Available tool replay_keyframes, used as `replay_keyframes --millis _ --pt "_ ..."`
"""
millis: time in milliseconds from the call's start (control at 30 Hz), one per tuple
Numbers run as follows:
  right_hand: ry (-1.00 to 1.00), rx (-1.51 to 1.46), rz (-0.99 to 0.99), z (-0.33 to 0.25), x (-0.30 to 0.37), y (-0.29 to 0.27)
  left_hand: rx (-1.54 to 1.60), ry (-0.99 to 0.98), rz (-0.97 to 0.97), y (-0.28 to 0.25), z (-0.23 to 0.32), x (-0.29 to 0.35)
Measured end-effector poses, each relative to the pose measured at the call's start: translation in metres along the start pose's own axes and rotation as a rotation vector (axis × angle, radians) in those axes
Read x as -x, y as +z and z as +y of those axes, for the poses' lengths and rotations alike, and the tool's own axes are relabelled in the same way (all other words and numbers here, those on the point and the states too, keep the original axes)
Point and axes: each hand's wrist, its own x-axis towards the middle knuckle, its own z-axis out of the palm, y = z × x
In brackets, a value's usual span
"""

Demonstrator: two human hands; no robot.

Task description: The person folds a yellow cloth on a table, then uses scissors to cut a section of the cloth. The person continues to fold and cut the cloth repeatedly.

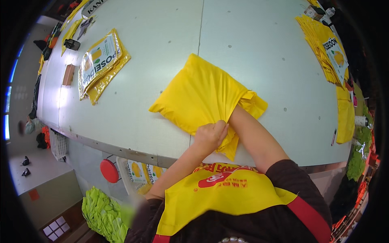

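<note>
while the yellow bag [190, 95] on the bench [251, 44] looks soft, light and slippery, we would grip its gathered mouth, where our left fingers [220, 128] are curled around cloth, though we cannot tell our right fingers' state, hidden inside.
</note>
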Motion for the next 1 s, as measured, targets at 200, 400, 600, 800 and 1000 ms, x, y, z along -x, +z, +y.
replay_keyframes --millis 200,400,600,800,1000 --pt "0.006 -0.043 -0.033 -0.021 0.024 -0.009 -0.061 -0.082 0.054 -0.012 0.002 -0.005" --pt "0.03 -0.066 -0.028 -0.071 0.066 0.003 -0.161 0.025 0.102 -0.004 0.004 0.001" --pt "0.144 -0.106 -0.083 -0.045 0.06 -0.024 -0.126 -0.123 -0.016 -0.026 0.023 0.015" --pt "-0.224 0.333 -0.393 -0.023 0.092 -0.08 -0.191 -0.549 -0.004 -0.022 0.011 0.056" --pt "-0.11 -0.034 -0.327 0.001 0.14 -0.056 -0.267 -0.595 -0.091 -0.012 -0.038 0.109"
